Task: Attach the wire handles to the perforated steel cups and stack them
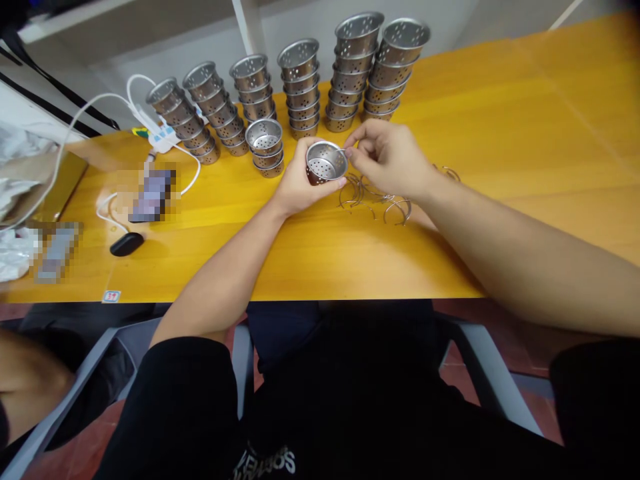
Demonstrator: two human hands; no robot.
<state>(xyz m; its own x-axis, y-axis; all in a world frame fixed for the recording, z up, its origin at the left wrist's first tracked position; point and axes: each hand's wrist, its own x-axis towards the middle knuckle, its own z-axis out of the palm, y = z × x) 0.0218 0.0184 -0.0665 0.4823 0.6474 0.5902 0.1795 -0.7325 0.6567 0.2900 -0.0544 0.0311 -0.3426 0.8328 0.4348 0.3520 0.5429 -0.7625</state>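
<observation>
My left hand (301, 179) is wrapped round a perforated metal cup (326, 162), its open mouth tilted up toward me. At the cup's right rim, my right hand (384, 155) pinches a thin piece of wire (342, 151), whose end reaches over the rim. Below my right hand, several loose curved wires (397, 212) lie in a tangle on the table. To the left of the held cup stands a short stack of similar cups (265, 143).
Tall stacks of perforated cups (303, 87) line the back of the yellow table (530, 133). On the left are a power strip (164, 139) with white cables, a blurred phone (153, 195), a black oval object (127, 244) and plastic bags (17, 250). Another person's limb (30, 380) shows at lower left.
</observation>
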